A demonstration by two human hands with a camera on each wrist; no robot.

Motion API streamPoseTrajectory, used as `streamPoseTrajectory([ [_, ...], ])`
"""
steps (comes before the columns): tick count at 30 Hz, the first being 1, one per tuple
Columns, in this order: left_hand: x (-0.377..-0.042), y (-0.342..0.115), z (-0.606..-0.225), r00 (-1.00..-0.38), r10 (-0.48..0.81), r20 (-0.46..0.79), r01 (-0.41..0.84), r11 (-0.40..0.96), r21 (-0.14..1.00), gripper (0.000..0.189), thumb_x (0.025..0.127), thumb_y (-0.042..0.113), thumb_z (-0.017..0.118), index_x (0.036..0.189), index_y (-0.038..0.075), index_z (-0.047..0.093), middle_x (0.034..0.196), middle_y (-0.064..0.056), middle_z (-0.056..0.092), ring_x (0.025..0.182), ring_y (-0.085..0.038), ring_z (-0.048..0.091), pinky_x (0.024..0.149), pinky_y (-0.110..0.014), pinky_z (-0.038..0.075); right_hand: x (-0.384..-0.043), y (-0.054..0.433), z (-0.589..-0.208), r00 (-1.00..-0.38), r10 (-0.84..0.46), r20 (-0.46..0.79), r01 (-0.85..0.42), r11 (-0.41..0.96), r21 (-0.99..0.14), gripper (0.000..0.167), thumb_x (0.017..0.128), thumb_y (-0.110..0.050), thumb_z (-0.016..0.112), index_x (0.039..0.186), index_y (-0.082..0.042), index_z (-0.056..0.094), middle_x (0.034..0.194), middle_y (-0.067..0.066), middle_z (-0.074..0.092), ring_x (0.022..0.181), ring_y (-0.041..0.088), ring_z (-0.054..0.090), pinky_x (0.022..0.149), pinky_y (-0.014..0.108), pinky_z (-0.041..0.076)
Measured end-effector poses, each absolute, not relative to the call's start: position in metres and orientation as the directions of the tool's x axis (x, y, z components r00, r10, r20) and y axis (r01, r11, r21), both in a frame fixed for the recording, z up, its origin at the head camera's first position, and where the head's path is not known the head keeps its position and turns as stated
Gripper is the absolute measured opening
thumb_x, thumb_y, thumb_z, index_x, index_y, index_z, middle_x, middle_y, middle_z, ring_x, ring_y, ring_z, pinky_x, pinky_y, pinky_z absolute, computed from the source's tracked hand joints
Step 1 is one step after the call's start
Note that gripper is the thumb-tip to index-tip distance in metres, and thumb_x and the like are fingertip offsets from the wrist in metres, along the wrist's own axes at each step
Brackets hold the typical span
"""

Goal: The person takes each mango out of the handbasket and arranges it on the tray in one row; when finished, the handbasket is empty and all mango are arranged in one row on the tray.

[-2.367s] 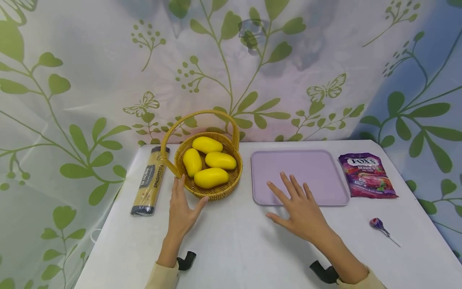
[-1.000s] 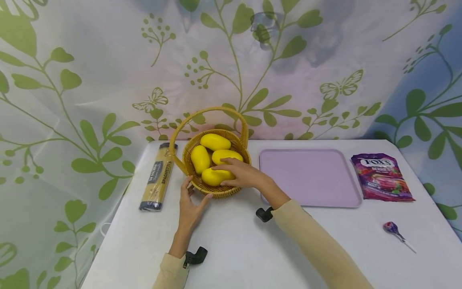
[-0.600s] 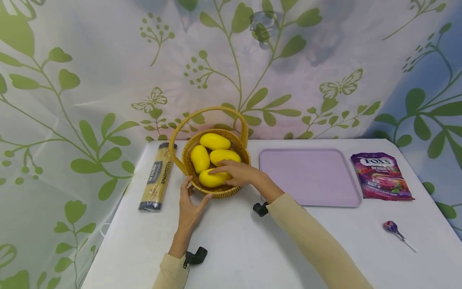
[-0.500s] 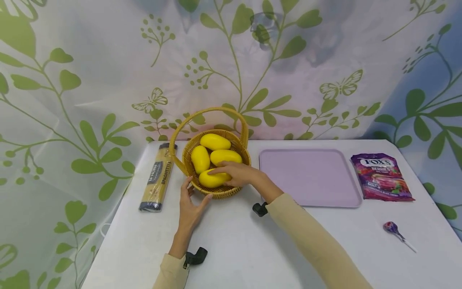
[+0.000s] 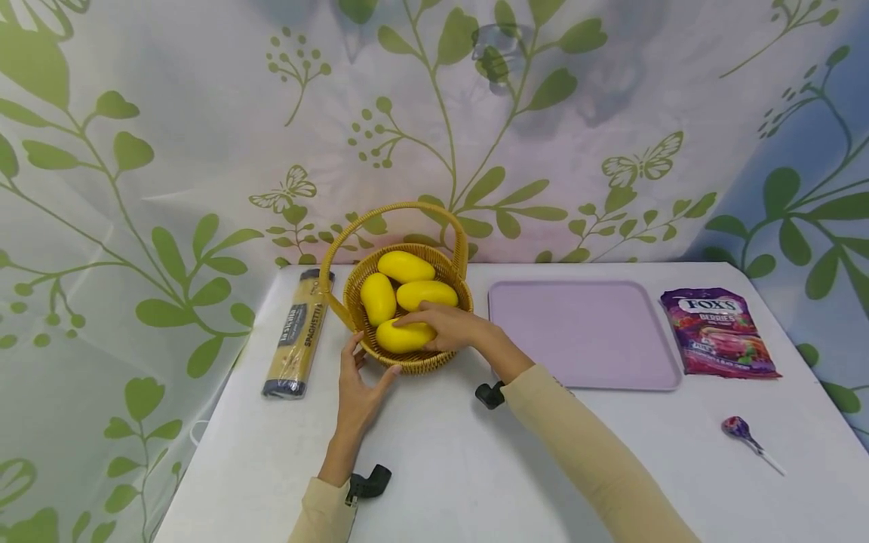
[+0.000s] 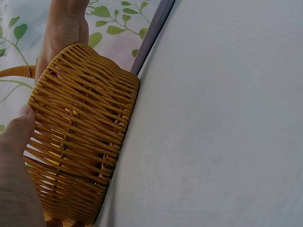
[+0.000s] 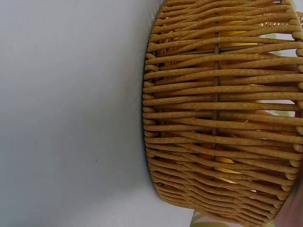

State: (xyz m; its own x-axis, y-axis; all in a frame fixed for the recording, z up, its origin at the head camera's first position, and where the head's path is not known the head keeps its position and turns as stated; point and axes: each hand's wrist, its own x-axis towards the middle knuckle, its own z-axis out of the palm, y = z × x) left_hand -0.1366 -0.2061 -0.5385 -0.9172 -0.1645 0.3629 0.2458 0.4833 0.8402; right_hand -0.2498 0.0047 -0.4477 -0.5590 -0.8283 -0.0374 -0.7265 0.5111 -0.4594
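Head cam has my right hand (image 5: 451, 329) reaching over the rim, fingers curled round the nearest yellow fruit (image 5: 400, 339), which is sitting in the front of the wicker basket (image 5: 424, 365). My left hand (image 5: 358, 396) is spread wide, thumb and fingers holding the basket's near-left side. Room's tight sideways: spaghetti pack (image 5: 293, 335) just left, lilac tray (image 5: 584, 335) just right with a thin gap. Toward me, loads of white bench (image 5: 434, 452). Lollipop (image 5: 750, 443) lies near the right edge.
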Motion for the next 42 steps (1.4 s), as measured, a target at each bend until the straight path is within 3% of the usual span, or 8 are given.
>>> streamPoseTrajectory([
  [25, -0.136, -0.206, -0.536, -0.913, -0.159, 0.376, 0.256, 0.494, 0.831, 0.087, 0.08, 0.027, 0.081, 0.15, 0.017, 0.031, 0.151, -0.01, 0.039, 0.126, -0.032, 0.05, 0.104, -0.049, 0.043, -0.251, 0.009, -0.448, -0.571, -0.821, 0.024, -0.71, 0.479, -0.516, 0.061, 0.086, -0.013, 0.074, 0.142, -0.027, 0.052, 0.13, 0.006, 0.052, 0.11, 0.018, 0.052, 0.1, 0.038, 0.047],
  [35, -0.135, -0.205, -0.537, -0.912, -0.164, 0.376, 0.254, 0.496, 0.83, 0.088, 0.08, 0.028, 0.081, 0.15, 0.009, 0.03, 0.152, -0.013, 0.038, 0.127, -0.033, 0.05, 0.103, -0.051, 0.043, -0.235, 0.03, -0.428, -0.653, -0.731, 0.2, -0.68, 0.448, -0.58, 0.06, 0.087, -0.013, 0.073, 0.142, -0.026, 0.052, 0.131, 0.01, 0.049, 0.113, 0.025, 0.051, 0.091, 0.041, 0.052],
  [42, -0.135, -0.204, -0.537, -0.914, -0.171, 0.369, 0.245, 0.493, 0.835, 0.088, 0.08, 0.029, 0.081, 0.15, 0.013, 0.03, 0.152, -0.013, 0.038, 0.128, -0.033, 0.049, 0.104, -0.05, 0.042, -0.221, 0.062, -0.419, -0.722, -0.609, 0.329, -0.658, 0.456, -0.6, 0.063, 0.085, -0.011, 0.075, 0.141, -0.028, 0.052, 0.129, 0.006, 0.049, 0.113, 0.022, 0.05, 0.087, 0.037, 0.051],
])
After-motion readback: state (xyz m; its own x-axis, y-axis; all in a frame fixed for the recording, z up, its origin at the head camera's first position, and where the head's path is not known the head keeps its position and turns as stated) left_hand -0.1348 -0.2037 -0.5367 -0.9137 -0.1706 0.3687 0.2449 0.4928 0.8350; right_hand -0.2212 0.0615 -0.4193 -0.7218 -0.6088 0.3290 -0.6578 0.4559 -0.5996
